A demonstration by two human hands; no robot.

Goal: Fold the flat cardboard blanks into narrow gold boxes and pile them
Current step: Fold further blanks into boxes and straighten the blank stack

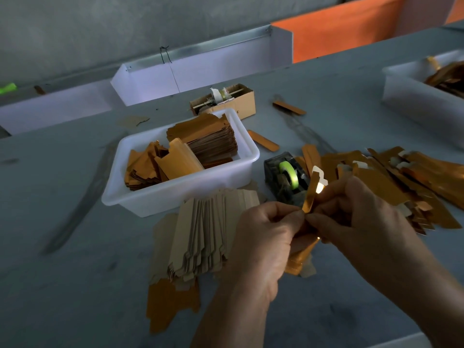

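Observation:
Both hands meet over the table's middle around one narrow gold blank [311, 189] that stands nearly upright. My left hand [261, 237] pinches its lower end from the left, and my right hand [356, 217] pinches it from the right. The lower part of the piece is hidden between the fingers. A fanned stack of flat blanks [200, 234] lies brown side up just left of my left hand. To the right, a loose pile of folded gold boxes [406, 177] spreads across the table.
A white tub [140, 199] behind the flat stack holds more gold blanks. A tape dispenser [283, 177] with green tape stands just beyond my hands. A small cardboard box [226, 100] sits farther back. Another white tub [411, 96] is at the far right.

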